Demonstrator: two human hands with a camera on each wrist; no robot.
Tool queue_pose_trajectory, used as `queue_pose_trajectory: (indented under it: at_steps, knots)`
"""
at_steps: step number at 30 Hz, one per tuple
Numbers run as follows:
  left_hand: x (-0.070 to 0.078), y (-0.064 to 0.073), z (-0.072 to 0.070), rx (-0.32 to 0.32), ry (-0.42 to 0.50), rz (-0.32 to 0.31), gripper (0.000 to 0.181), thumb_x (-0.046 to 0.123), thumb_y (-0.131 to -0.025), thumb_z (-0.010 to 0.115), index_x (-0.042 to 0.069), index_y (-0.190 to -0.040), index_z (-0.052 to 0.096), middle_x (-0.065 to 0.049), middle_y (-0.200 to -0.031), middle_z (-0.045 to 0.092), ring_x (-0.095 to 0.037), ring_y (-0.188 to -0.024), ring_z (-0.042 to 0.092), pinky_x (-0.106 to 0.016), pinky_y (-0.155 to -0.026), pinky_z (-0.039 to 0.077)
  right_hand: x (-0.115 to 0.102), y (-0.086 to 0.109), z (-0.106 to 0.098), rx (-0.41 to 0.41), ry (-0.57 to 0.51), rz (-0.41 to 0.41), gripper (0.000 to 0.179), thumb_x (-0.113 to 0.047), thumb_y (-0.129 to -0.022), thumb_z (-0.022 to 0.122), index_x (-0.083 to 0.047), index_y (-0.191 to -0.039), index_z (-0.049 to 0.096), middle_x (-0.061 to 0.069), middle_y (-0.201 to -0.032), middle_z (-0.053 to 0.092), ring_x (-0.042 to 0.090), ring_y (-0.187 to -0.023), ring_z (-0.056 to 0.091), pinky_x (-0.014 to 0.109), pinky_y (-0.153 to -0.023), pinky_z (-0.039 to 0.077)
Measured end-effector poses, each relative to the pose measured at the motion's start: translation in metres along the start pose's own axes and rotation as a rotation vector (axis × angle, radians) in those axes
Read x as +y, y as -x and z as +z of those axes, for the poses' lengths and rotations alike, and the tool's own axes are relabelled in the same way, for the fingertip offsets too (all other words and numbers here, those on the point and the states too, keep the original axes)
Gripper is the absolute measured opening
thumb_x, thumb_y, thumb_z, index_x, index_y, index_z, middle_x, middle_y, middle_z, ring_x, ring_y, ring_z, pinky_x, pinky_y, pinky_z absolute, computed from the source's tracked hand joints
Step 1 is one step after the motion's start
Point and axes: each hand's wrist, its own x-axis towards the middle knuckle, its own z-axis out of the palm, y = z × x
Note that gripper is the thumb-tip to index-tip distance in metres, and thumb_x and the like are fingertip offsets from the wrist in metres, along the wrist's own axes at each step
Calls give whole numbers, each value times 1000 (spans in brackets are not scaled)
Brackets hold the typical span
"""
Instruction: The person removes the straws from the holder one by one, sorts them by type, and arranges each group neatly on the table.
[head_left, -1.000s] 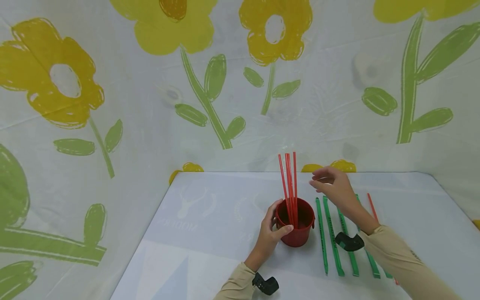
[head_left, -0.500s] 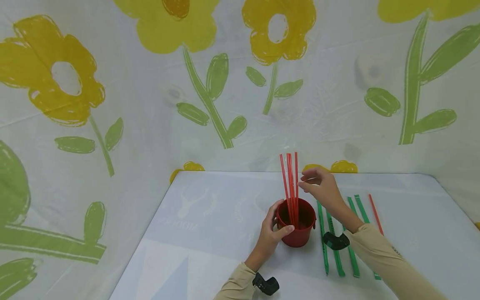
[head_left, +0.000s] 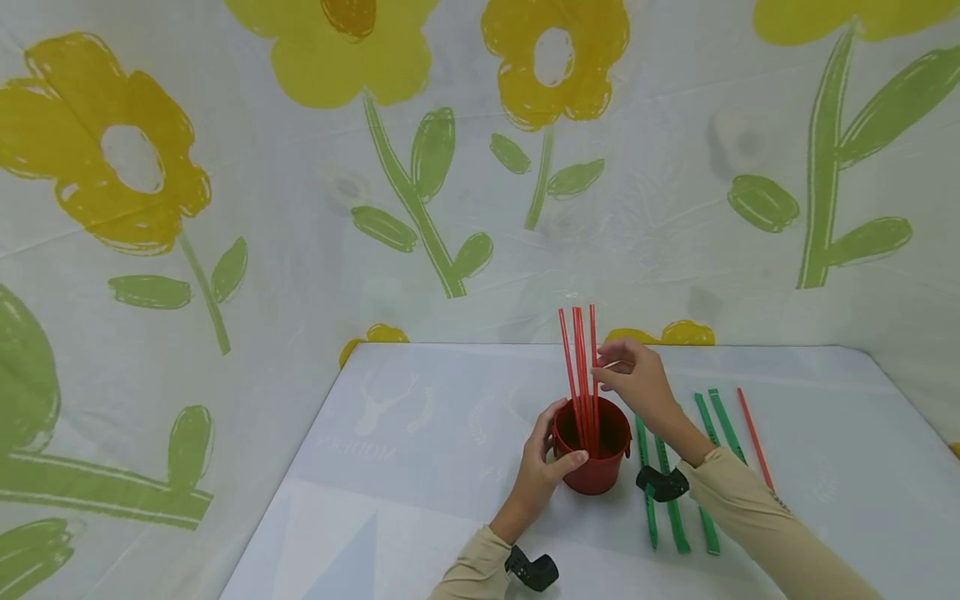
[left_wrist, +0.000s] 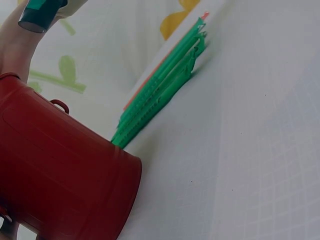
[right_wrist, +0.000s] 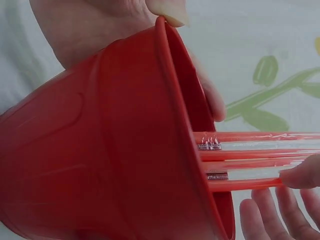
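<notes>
A small red bucket (head_left: 592,477) stands upright on the table, with several thin red straws (head_left: 579,358) rising from it. My left hand (head_left: 536,462) grips its left side, thumb over the near rim. Close up in the right wrist view, the straws (right_wrist: 250,136) show red and clear lengthwise bands and lean out past the bucket's rim (right_wrist: 172,80). My right hand (head_left: 633,379) pinches the rightmost straw above the rim, its thumb (right_wrist: 302,175) on that straw. The straws' lower ends are hidden inside the bucket.
Several green straws in printed wrappers (head_left: 677,521) lie in a row right of the bucket, partly under my right forearm. Beyond them lies a single red straw (head_left: 753,433). A flower-patterned cloth (head_left: 645,233) hangs behind the white table (head_left: 405,467).
My right hand has moved left from beside the red straws and now pinches the rightmost one. The left hand and the bucket have stayed in place.
</notes>
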Motion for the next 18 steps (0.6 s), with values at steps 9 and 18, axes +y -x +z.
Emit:
queue_pose_trajectory:
  at_steps: [9, 18]
  knots:
    - [-3, 0, 1, 11, 7, 31, 66, 18, -87, 56, 2, -145, 28, -18, -140, 42, -39, -125, 40, -56, -98, 36, -7, 2, -6, 63, -48, -27, 30, -12, -89, 65, 4, -113, 56, 20, -98, 61, 28, -83, 66, 29, -63, 56]
    - [-4, 0, 0, 9, 20, 34, 66, 14, -86, 56, 1, -144, 29, -20, -140, 42, -40, -125, 39, -60, -98, 34, -20, 2, -21, 173, -59, -102, 27, -13, -89, 64, 1, -110, 54, 16, -100, 61, 11, -80, 64, 26, -63, 55]
